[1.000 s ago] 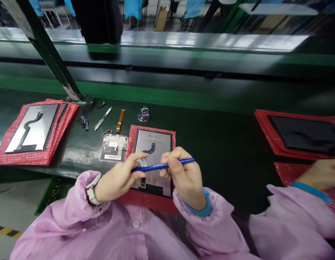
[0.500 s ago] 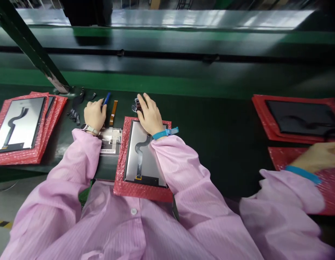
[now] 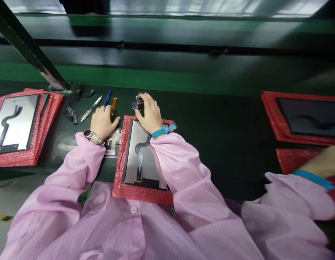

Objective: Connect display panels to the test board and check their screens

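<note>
My right hand (image 3: 150, 115) has its thumb and fingers around a small chrome tally counter (image 3: 139, 102) with a ring, at the bench's back. Below that wrist lies a display panel (image 3: 133, 155) with a grey-black flex cable, on a red bubble-wrap sleeve (image 3: 121, 173) at the bench's front edge. My left hand (image 3: 103, 122) is open, thumb apart, over an orange flex strip (image 3: 114, 104) and the top of a metal-backed part (image 3: 112, 147); what lies under its palm is hidden. Beside those fingers are a white pen (image 3: 91, 109) and a blue pen (image 3: 107, 97).
Red sleeves with panels (image 3: 17, 122) are stacked at left. Several black flex pieces (image 3: 71, 113) lie near a slanted green post (image 3: 34, 50). At right, a co-worker's hand (image 3: 323, 162) rests by another red sleeve, below a dark panel (image 3: 310, 115).
My left hand has shifted right and nearer me, off the pens, so the white pen now shows. My right hand stays at the tally counter. The view has tilted slightly down.
</note>
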A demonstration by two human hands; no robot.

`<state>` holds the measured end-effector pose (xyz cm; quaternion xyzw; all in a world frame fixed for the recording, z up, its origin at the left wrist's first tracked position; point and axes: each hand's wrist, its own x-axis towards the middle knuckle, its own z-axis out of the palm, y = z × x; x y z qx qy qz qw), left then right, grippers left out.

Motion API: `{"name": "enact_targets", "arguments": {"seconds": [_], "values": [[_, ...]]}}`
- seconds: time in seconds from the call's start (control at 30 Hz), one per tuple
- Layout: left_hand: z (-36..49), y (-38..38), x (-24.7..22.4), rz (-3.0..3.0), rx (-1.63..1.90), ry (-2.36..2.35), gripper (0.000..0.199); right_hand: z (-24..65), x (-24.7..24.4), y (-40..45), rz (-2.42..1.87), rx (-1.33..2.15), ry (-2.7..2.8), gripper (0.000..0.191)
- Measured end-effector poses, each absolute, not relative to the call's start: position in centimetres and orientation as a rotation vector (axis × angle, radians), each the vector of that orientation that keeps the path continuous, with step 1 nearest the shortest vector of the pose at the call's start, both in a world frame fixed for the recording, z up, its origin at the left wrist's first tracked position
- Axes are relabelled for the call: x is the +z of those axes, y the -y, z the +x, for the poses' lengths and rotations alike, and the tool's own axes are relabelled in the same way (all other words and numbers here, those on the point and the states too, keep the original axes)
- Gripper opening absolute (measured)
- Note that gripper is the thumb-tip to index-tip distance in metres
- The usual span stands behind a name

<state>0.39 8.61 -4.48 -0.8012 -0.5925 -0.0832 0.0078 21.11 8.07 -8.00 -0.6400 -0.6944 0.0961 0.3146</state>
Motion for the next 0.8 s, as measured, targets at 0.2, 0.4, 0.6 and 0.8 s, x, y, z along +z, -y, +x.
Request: {"name": "enact_targets", "arguments": {"seconds": [0.2,0.4,0.6,0.8], "values": [[-0.7,-9.4,-5.7,-2.682,-0.794,1.957,0.049,23.6,-8.4,-3.1,-1.635,0.157,1.702,0.061],[-0.6,-9.8,-5.6,-2.781,-1.841,1.988,0.042,22.4,-6.9,3.8,-1.733,0.327,1.987,0.075],[-0.3,-9.0,-5.0,-2.831,-1.881,1.82,0.073,20.6,-5.9,6.0,-1.812,0.302,2.266,0.106],[-0.1,-8.3,-3.8,-2.961,-1.806,1.853,0.049,19.7,-5.6,6.7,-1.876,0.276,2.274,0.099]]}}
